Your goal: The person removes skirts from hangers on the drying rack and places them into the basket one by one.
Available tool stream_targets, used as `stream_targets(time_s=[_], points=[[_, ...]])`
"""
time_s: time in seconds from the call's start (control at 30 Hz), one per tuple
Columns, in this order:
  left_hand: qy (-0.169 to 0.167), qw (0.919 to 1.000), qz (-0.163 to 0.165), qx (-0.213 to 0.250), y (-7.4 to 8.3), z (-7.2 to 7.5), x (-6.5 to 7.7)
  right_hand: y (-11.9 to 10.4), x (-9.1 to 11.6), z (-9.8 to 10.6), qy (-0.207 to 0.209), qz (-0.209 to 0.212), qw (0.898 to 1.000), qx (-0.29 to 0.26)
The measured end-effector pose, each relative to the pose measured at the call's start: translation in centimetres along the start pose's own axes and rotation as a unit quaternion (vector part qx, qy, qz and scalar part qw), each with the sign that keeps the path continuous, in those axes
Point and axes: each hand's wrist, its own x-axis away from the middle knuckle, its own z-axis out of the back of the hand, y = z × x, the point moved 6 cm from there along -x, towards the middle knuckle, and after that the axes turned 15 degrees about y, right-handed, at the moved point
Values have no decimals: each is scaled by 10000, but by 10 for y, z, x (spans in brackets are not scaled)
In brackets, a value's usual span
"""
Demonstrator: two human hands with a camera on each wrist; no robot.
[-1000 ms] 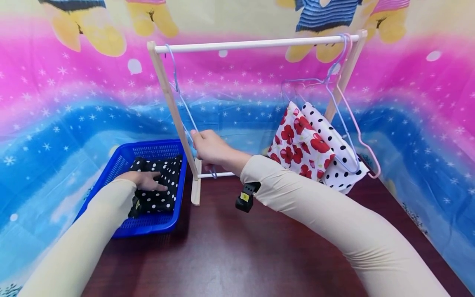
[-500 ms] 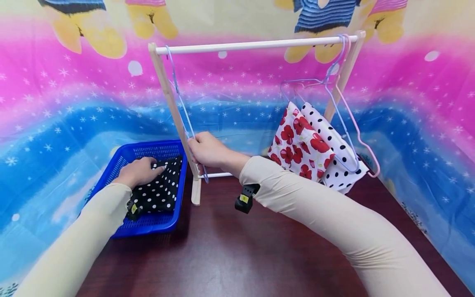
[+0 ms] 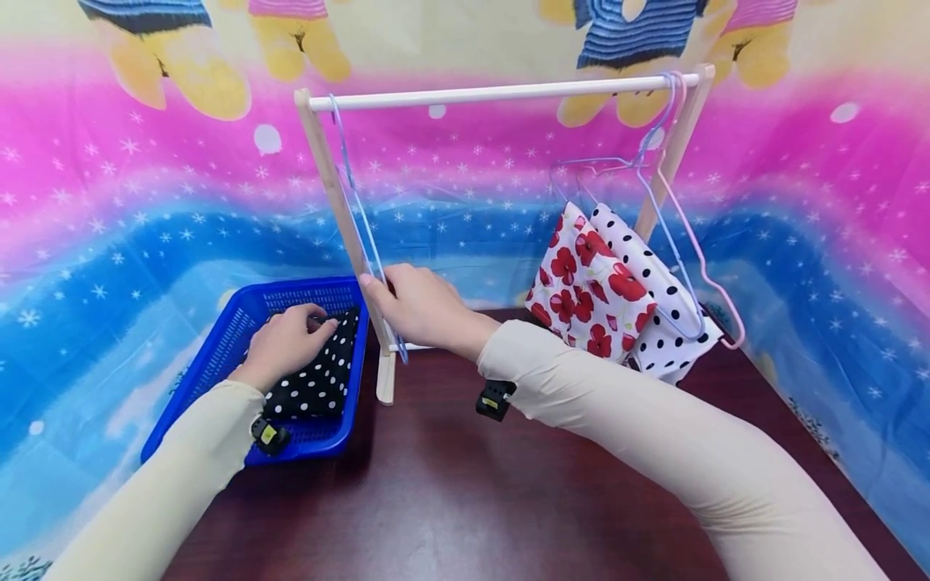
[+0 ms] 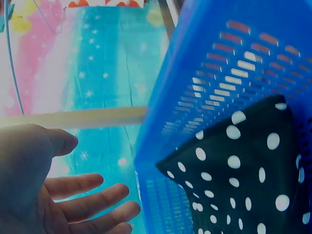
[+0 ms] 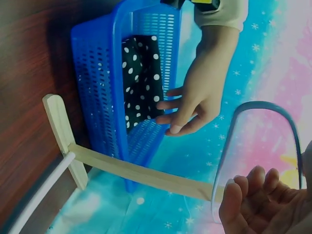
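A folded black cloth with white dots point(image 3: 312, 391) lies in a blue plastic basket point(image 3: 320, 449) at the left. Over it hovers my left hand point(image 3: 286, 345), its fingers relaxed; the left wrist view has those fingers point(image 4: 80, 207) beside the basket wall, holding nothing. A light blue hanger point(image 3: 349, 171) hangs from the rack's bar, close to the left wooden post point(image 3: 331, 190). My right hand point(image 3: 425, 305) is at the hanger's lower part. In the right wrist view its fingers point(image 5: 256, 180) are loosely bent, with the hanger wire point(image 5: 231, 129) beyond them.
The rack's top bar point(image 3: 501, 93) spans the view. At its right end hang a blue hanger and a pink hanger point(image 3: 696, 242), with a red-flowered cloth point(image 3: 581, 294) and a white dotted cloth point(image 3: 672, 355). The dark table point(image 3: 465, 484) lies in front.
The light blue hanger has swung left toward the post. My right hand held its wire earlier and now has looser fingers. My left hand has risen from the black cloth.
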Motion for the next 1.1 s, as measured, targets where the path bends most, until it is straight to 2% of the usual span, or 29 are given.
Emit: stream_targets(time_s=[0.4, 0.67, 1.1], points=[[115, 9994, -137, 307, 23, 0, 17, 7, 6, 23, 406, 112, 9983, 402], [204, 9986, -272, 407, 35, 3, 26, 16, 12, 38, 657, 185, 9973, 280], [292, 9971, -355, 600, 51, 10, 48, 26, 35, 59, 668, 181, 9976, 64]])
